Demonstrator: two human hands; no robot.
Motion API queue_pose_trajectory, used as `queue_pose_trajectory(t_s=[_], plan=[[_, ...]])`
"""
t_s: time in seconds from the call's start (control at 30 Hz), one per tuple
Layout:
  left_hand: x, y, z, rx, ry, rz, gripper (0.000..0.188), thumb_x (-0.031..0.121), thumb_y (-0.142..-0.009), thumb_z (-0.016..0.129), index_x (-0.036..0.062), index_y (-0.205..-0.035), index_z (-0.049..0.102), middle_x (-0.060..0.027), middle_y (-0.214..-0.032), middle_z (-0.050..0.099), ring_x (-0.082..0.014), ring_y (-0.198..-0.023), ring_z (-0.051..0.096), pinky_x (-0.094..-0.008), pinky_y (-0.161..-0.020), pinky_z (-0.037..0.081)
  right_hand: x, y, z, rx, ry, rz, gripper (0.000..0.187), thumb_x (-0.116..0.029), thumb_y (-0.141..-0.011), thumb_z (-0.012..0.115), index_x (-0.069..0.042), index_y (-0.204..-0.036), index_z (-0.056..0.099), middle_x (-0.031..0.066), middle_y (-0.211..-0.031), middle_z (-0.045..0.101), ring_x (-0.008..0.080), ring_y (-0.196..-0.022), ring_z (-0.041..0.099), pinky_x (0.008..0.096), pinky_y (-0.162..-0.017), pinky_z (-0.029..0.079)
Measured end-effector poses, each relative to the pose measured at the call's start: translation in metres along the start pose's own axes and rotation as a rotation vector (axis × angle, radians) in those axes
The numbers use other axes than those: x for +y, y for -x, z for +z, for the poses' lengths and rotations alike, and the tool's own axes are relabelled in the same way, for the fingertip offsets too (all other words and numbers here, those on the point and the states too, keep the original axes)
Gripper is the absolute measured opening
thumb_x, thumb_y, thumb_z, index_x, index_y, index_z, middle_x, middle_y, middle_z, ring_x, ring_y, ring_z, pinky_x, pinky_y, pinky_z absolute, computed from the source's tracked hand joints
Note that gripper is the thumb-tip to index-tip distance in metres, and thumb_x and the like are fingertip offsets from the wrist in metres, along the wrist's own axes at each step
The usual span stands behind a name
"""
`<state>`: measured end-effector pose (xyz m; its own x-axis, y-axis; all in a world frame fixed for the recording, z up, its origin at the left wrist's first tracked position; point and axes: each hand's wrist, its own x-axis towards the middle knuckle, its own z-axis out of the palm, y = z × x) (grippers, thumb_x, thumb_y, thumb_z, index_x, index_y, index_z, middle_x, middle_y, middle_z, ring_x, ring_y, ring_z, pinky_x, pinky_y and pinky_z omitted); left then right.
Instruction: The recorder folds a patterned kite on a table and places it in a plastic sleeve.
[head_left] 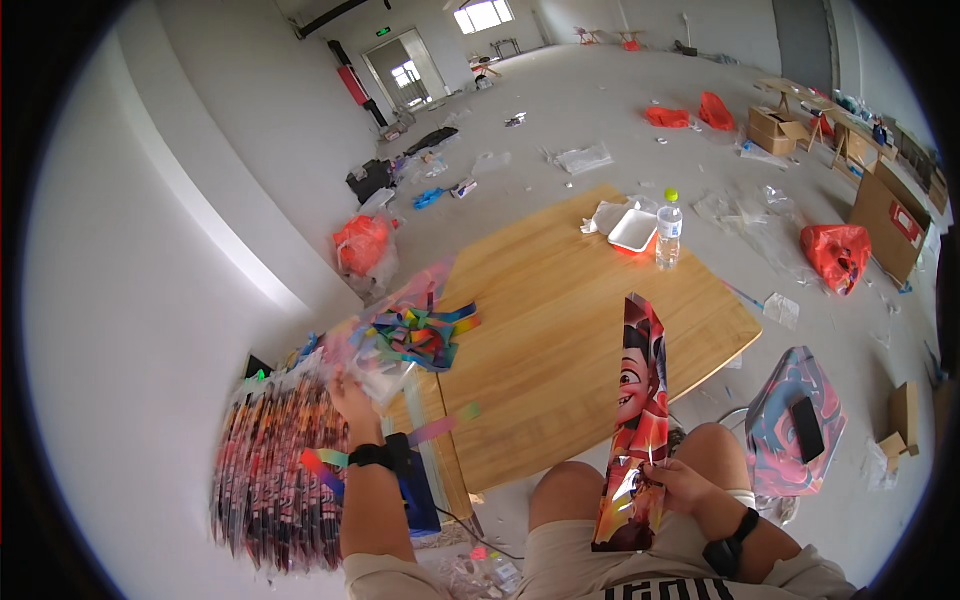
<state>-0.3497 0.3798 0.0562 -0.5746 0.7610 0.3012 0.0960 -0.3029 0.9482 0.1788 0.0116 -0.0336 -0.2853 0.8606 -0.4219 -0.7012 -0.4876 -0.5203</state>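
Note:
My right hand (682, 485) grips the lower right edge of a long, flat folded packet (642, 410), glossy and printed with cartoon faces in red and black. It stands nearly upright above my lap. To the left, my left hand (350, 400) reaches to some clear plastic (385, 382) at the table's left end; blur hides what its fingers do. Just beyond lies a tangled heap of rainbow ribbons (415, 335). Below that hand, a thick row of similar printed packets (285, 470) leans by the wall. Coloured ribbon strips (435, 427) show around my left wrist.
On the wooden table (560, 340) stand a water bottle (669, 228) with a yellow-green cap and a white and red tray (634, 231). A printed stool (795, 430) at right bears a black phone (807, 429). Red bags (836, 257), cardboard boxes (890, 220) and plastic scraps litter the floor.

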Motion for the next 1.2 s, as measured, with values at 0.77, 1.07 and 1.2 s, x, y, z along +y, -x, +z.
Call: queue_pose_trajectory(t_s=[0.77,1.07,1.2], plan=[[0.194,0.365,-0.040,-0.480,-0.579,0.702,0.024,0.006,-0.084,0.081,0.0086,-0.108,0.076,-0.0094,-0.106,0.074,-0.0263,-0.097,0.069,-0.0391,-0.093,0.050,0.015,0.028,-0.009,-0.121,-0.014,-0.063,0.028,-0.024,-0.108,0.059,-0.002,-0.124,0.064,0.0117,-0.115,0.074,0.0258,-0.106,0.072,0.0419,-0.100,0.056],[0.076,0.431,-0.078,-0.828,-0.172,-0.363,0.028,0.005,-0.093,0.074,0.0054,-0.121,0.074,-0.0034,-0.092,0.075,-0.0095,-0.079,0.068,-0.0273,-0.072,0.055,0.025,0.016,-0.002,-0.169,-0.139,-0.063,0.030,-0.023,-0.108,0.060,-0.002,-0.128,0.064,0.0145,-0.124,0.072,0.0278,-0.114,0.070,0.0449,-0.106,0.054],[0.062,0.423,-0.095,-0.952,-0.318,-0.394,0.036,0.004,-0.092,0.070,0.0070,-0.127,0.072,-0.0019,-0.085,0.071,-0.0082,-0.076,0.065,-0.0250,-0.068,0.052,0.027,0.006,-0.006,-0.232,-0.015,0.086,0.035,-0.024,-0.107,0.061,-0.001,-0.133,0.062,0.0145,-0.132,0.070,0.0280,-0.118,0.069,0.0460,-0.108,0.052]])
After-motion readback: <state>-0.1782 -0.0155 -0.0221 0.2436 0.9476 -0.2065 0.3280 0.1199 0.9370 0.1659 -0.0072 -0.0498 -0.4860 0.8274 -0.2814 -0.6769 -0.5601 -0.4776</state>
